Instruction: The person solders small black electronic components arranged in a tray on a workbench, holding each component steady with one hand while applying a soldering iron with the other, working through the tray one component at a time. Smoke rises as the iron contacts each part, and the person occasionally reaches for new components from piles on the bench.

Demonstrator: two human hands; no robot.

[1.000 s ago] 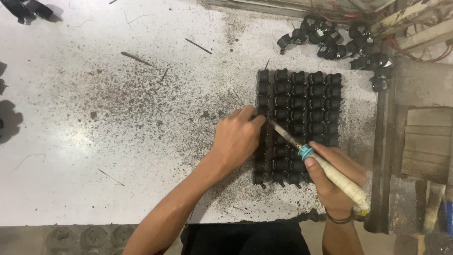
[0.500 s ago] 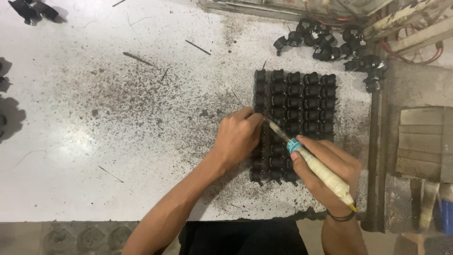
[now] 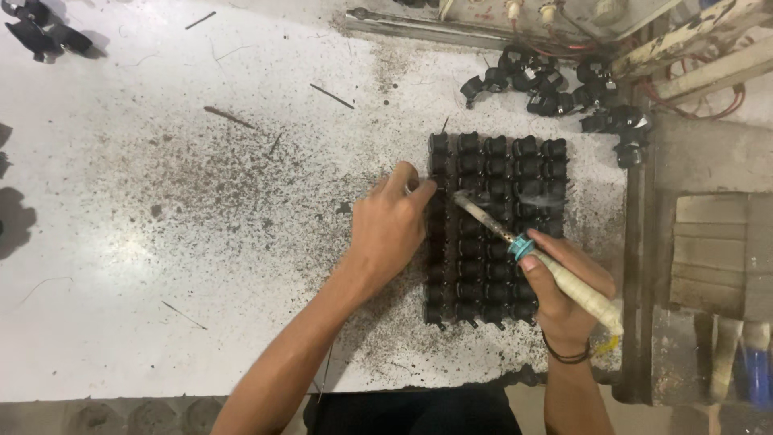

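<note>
Near the right edge of the speckled white worktable (image 3: 161, 242), a rectangular block of small black plastic parts in rows (image 3: 495, 234) lies with its long axis running front to back. The left hand (image 3: 386, 234), fingers curled, presses on the block's left edge. The right hand (image 3: 564, 294) grips a cream-handled soldering iron (image 3: 535, 258), its tip angled up-left onto the block's upper rows, just right of the left fingertips (image 3: 423, 191). Loose black parts (image 3: 564, 93) lie beyond.

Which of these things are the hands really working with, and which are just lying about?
In use:
left hand, steadying the block's edge
right hand, holding the soldering iron
block of black parts in rows

Lying about:
loose black parts at the back
thin sticks
black pieces far left
wooden slats
</note>
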